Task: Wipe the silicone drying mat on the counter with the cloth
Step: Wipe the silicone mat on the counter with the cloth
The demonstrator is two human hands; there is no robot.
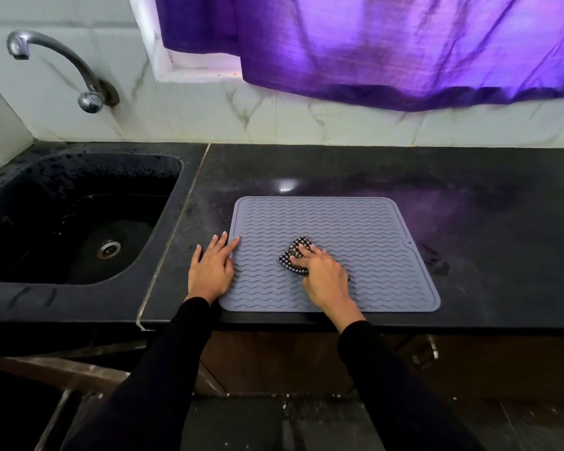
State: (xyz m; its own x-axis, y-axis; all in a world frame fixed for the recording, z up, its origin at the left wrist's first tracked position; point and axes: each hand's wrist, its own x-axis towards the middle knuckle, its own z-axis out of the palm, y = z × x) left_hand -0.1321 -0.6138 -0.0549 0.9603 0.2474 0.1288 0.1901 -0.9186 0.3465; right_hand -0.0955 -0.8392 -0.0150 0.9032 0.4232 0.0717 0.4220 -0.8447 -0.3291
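A black counter (469,222) carries the grey silicone drying mat (372,229). The left hand (210,271) lies flat on the mat's left edge, fingers slightly spread. At mat centre, the right hand (323,278) presses the bunched checked cloth (295,255) under curled fingers.

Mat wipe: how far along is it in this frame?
Done: the mat lies flat on the counter and the cloth is bunched up on it. In hand: the right hand presses the cloth near the mat's middle, while the left hand lies flat across its left edge. Left: no streaks show, so wiped area cannot be judged.
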